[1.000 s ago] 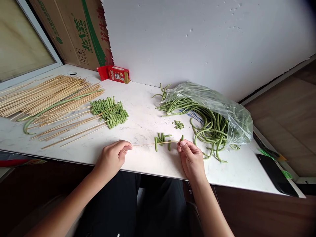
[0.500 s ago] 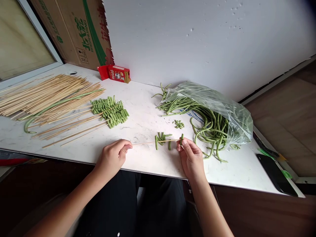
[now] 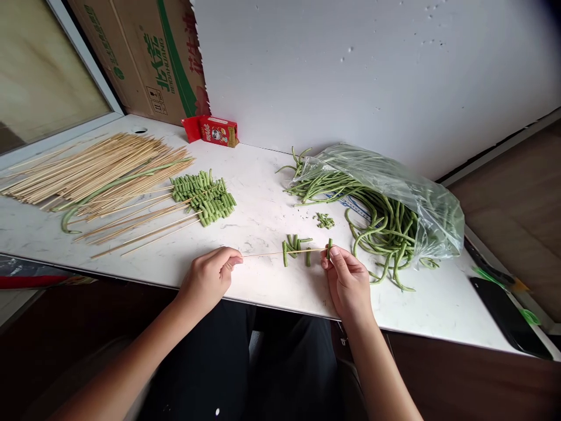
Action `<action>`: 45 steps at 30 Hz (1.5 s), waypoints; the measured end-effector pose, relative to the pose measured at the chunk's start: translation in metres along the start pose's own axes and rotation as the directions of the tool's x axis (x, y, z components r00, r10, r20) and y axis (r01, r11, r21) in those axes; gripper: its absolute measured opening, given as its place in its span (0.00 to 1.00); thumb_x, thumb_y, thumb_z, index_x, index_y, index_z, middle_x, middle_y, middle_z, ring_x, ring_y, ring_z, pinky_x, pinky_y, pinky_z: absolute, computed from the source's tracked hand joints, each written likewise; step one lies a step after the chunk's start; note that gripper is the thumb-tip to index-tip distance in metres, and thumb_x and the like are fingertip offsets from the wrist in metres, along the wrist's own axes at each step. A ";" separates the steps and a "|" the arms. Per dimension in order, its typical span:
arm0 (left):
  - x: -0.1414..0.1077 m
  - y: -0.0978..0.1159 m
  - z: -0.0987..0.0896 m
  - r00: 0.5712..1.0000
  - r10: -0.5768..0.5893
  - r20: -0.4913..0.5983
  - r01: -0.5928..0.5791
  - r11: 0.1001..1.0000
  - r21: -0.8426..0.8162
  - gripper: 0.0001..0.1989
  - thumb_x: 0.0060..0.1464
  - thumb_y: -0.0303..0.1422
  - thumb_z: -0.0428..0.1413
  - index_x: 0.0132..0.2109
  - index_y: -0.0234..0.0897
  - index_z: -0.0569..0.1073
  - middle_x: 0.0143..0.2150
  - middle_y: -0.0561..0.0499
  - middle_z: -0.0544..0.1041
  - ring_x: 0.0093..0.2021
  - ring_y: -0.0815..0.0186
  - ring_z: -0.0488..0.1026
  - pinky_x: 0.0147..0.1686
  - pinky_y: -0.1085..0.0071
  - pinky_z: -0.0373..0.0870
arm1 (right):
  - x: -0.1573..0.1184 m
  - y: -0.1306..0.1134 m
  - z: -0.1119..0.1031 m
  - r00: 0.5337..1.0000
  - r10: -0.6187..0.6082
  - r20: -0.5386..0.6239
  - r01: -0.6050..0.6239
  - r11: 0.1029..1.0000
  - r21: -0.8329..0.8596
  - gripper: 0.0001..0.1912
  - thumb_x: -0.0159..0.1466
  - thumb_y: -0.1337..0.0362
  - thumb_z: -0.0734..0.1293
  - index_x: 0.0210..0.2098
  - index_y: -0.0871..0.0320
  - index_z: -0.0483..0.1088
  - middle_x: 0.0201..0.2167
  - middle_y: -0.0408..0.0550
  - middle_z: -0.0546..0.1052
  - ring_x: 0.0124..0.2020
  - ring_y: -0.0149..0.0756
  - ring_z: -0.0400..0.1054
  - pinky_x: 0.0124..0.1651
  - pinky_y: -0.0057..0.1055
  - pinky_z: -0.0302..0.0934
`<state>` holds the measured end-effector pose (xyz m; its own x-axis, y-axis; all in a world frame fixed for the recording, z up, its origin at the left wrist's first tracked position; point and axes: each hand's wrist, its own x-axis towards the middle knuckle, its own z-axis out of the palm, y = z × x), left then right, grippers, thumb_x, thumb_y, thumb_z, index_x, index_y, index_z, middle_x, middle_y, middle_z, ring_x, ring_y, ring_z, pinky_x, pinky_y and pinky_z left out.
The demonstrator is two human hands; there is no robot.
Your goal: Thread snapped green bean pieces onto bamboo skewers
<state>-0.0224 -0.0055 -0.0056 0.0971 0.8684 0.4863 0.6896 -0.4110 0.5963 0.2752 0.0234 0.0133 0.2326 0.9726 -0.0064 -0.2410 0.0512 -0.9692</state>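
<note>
The left hand (image 3: 210, 272) is pinching a thin, straight, pale wooden skewer (image 3: 263, 254) above the white bench (image 3: 258, 283) while the right hand (image 3: 350, 283) is gripping a short, green bean piece (image 3: 329, 248) at its far end, risking a prick if the tip is skidding off-centre.

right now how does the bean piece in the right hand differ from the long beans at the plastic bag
The bean piece is short, while the long beans are far longer. The bean piece is nearly straight, while many of the long beans curve. The bean piece is held in the right hand, while the long beans lie partly inside the plastic bag. Both are green.
</note>
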 end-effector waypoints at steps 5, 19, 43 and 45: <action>-0.001 0.001 0.000 1.000 0.009 -0.013 -0.009 1.000 0.013 0.11 0.68 0.24 0.52 0.40 0.38 0.78 0.36 0.52 0.84 0.36 0.66 0.81 0.38 0.72 0.73 | -0.001 0.002 -0.001 1.000 -0.018 0.017 0.018 1.000 -0.016 0.13 0.60 0.51 0.80 0.34 0.54 0.83 0.26 0.43 0.73 0.35 0.36 0.67 0.46 0.38 0.63; -0.001 -0.002 0.001 0.998 0.049 -0.036 -0.047 0.998 0.043 0.12 0.66 0.22 0.52 0.39 0.38 0.77 0.35 0.53 0.84 0.33 0.65 0.81 0.34 0.71 0.73 | -0.002 0.013 -0.011 0.992 -0.125 0.004 0.123 0.975 -0.183 0.13 0.63 0.52 0.78 0.40 0.54 0.83 0.32 0.48 0.81 0.36 0.39 0.72 0.46 0.41 0.67; -0.002 0.005 0.000 0.982 0.159 -0.100 -0.161 0.987 -0.012 0.11 0.65 0.19 0.53 0.40 0.37 0.77 0.33 0.53 0.83 0.32 0.69 0.81 0.35 0.74 0.75 | -0.033 0.001 0.029 0.996 -0.079 0.045 0.087 0.967 -0.238 0.14 0.62 0.51 0.78 0.31 0.55 0.81 0.37 0.52 0.84 0.41 0.44 0.77 0.43 0.38 0.71; -0.003 0.005 0.001 0.979 0.180 -0.093 -0.182 0.983 -0.018 0.13 0.63 0.17 0.53 0.41 0.37 0.77 0.33 0.54 0.83 0.32 0.69 0.81 0.35 0.75 0.75 | -0.036 0.001 0.033 0.995 -0.075 0.062 0.088 0.968 -0.236 0.14 0.63 0.51 0.78 0.31 0.55 0.80 0.36 0.52 0.84 0.40 0.44 0.77 0.42 0.38 0.71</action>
<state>-0.0188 -0.0101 -0.0044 0.1525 0.7509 0.6426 0.6476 -0.5671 0.5090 0.2360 -0.0037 0.0206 0.1913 0.9781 0.0815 0.0098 0.0811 -0.9967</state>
